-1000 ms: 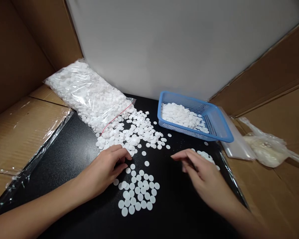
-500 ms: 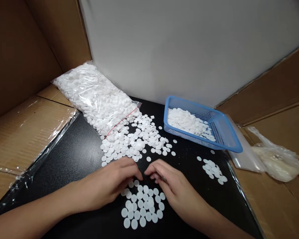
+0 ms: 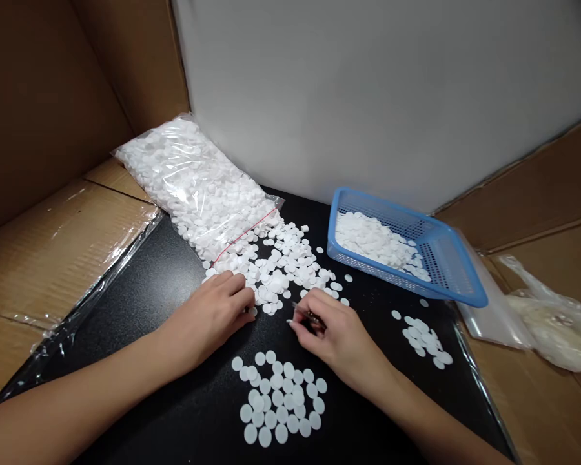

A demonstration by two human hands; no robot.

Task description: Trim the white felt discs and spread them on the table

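My left hand (image 3: 217,313), its fingers curled together, rests at the near edge of a loose pile of small white round discs (image 3: 275,281). A bit of white shows at its fingertips; whether it is pinched there I cannot make out. My right hand (image 3: 326,326) is closed in a pinch on a thin, shiny, dark slender tool (image 3: 314,320), mostly hidden by the fingers. A speck of white shows by the right thumb tip. Nearer to me, a spread-out group of white discs (image 3: 281,400) lies mostly in one layer on the black table (image 3: 174,413).
A clear zip bag (image 3: 198,181) full of white discs lies at the back left, its mouth by the pile. The blue basket (image 3: 407,281) at the back right holds more discs. Beside it are a small disc heap (image 3: 426,342), a flat plastic bag (image 3: 498,316) and a knotted bag (image 3: 556,329).
Both hands have moved away from the near group of discs. My left hand went up and left to the pile; my right hand shifted slightly right. The view has shifted a little.
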